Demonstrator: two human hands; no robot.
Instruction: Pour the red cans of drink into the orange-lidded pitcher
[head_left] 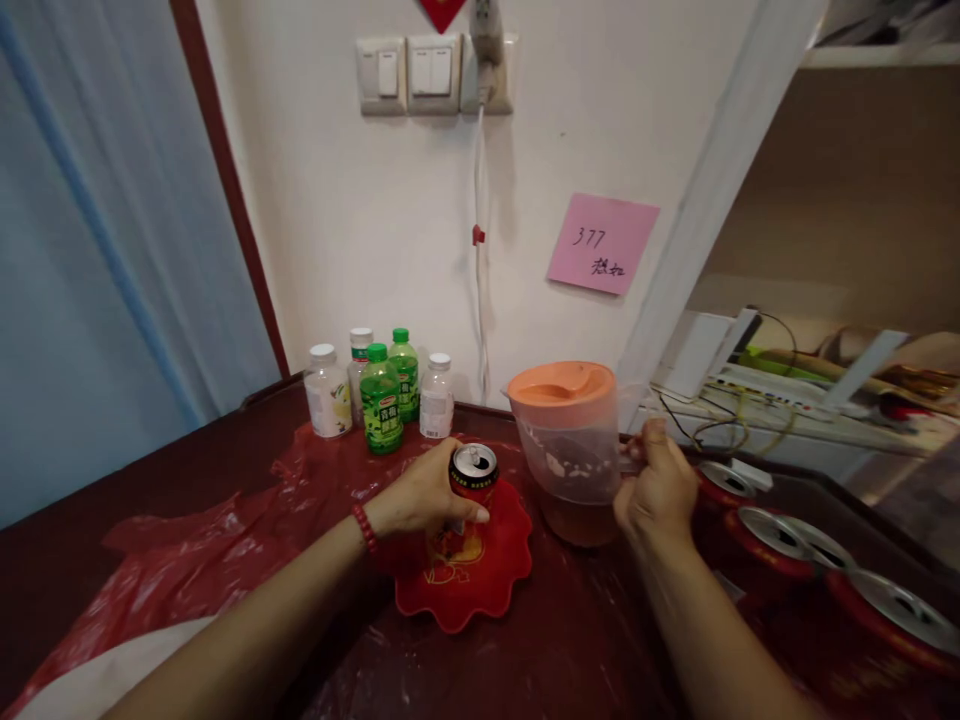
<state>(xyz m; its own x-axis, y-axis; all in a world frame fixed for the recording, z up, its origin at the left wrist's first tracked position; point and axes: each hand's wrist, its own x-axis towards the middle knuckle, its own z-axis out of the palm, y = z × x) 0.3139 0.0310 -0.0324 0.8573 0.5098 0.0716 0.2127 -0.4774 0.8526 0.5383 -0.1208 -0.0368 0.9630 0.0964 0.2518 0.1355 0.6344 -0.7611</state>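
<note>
My left hand (427, 488), with a red bead bracelet at the wrist, is wrapped round a red and black drink can (475, 468). The can's top is opened, and it stands upright over a red scalloped mat (487, 580); its base is hidden from me. My right hand (660, 485) is closed round the handle of a clear plastic pitcher (566, 460) with an orange lid (562, 383). The pitcher is upright, just right of the can and apart from it. Whether it rests on the table cannot be made out.
Green-capped bottles (382, 400) and white-capped bottles (328, 390) stand by the wall at back left. Several opened red cans (772, 535) stand at the right. Red plastic film (217, 545) covers the table. A white cable (480, 300) hangs down behind; a cluttered shelf (795, 400) lies beyond.
</note>
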